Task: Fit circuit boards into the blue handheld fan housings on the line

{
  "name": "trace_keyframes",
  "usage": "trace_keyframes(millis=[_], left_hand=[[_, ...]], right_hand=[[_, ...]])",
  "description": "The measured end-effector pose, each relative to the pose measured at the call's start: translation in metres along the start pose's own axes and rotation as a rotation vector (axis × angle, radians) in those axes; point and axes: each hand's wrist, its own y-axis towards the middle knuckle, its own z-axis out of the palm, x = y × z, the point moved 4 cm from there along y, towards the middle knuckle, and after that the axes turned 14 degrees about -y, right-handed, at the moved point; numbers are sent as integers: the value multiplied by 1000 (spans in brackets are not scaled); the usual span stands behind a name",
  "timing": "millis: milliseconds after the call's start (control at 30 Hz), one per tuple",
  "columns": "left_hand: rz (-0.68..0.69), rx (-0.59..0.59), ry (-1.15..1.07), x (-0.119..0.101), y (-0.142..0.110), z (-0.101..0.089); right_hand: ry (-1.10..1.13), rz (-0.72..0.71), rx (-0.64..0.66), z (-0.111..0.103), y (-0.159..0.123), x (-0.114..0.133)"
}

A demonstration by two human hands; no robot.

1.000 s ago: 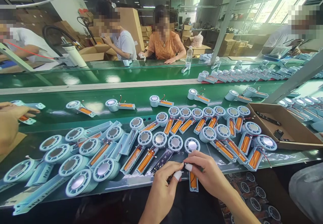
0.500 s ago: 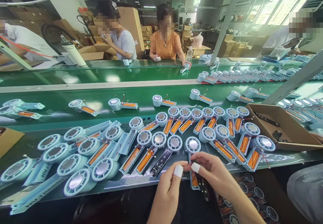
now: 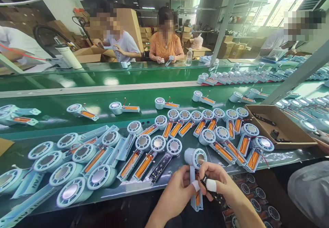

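My left hand (image 3: 177, 194) is closed around the handle of a light-blue handheld fan (image 3: 195, 157), whose round head tilts up at the bench edge. An orange battery (image 3: 197, 198) lies in the open handle. In my right hand (image 3: 218, 179) is a narrow black circuit board (image 3: 218, 196), pinched beside the handle and partly hidden by my fingers. White tape covers a finger on each hand. Just to the left lies another fan (image 3: 174, 147) with a black circuit board (image 3: 160, 168) over its handle.
Several open fans with orange batteries crowd the bench, left and right. A cardboard box (image 3: 282, 142) at the right holds black boards. Behind, spaced fans lie on a green conveyor (image 3: 144, 118). Co-workers sit across it, one in an orange top (image 3: 167, 48). A slanted metal post (image 3: 226, 26) rises beyond.
My left hand has moved onto the fan's handle and tipped the fan up off its flat position. My right hand keeps the black board beside it. The orange-topped co-worker now holds a fan.
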Motion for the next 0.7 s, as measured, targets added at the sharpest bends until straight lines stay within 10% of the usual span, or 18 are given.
trace_keyframes(millis=[400,700], left_hand=[[86,-392,152,14,-8,-16],[304,-501,278,10,-11,-24]], right_hand=[[-194,32,-255,-7,-3,6],[-1342,-87,-528,6,-13,22]])
